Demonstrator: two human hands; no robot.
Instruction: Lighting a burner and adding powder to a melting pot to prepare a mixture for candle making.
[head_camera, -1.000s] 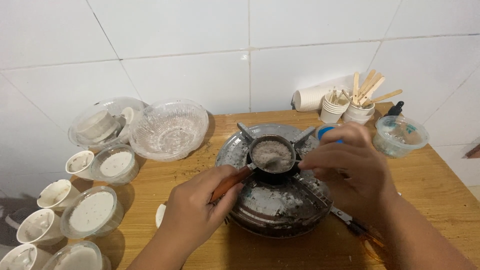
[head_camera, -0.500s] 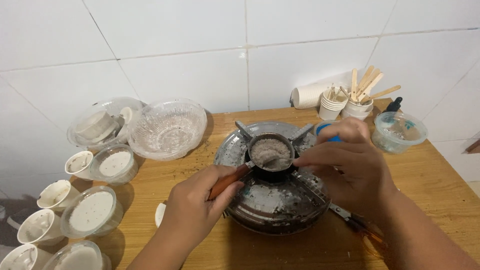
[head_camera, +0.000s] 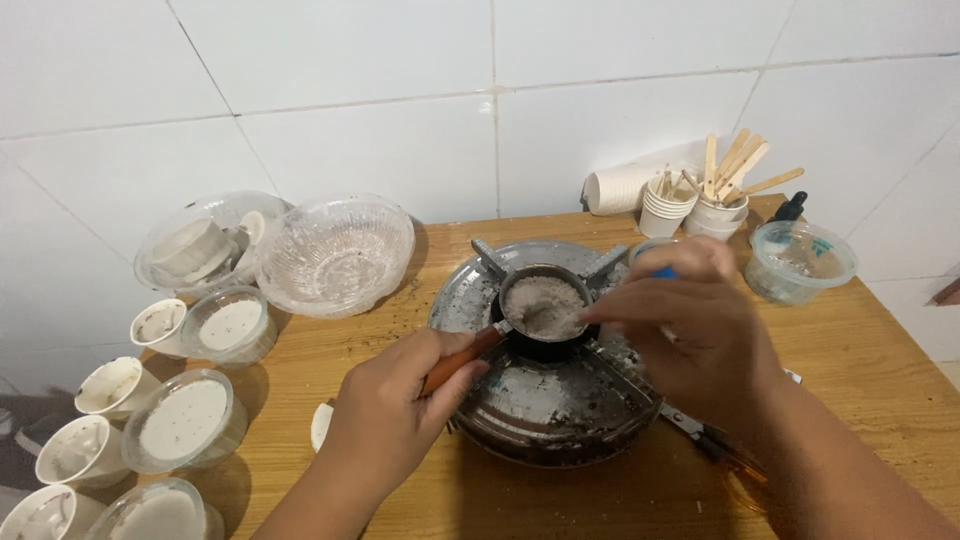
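A small dark pot with a pale grey mixture inside sits on a round metal burner at the centre of the wooden table. My left hand grips the pot's brown wooden handle from the near left. My right hand hovers at the pot's right rim, fingers pinched on a thin stirrer whose tip dips into the mixture; something blue shows behind the fingers.
A clear glass bowl and a lidded clear bowl stand at the back left. Several small white cups and lidded tubs line the left edge. Paper cups with wooden sticks and a clear tub stand back right.
Both hands stay at the pot; my right hand shifts slightly over the rim, and the view has drifted a little.
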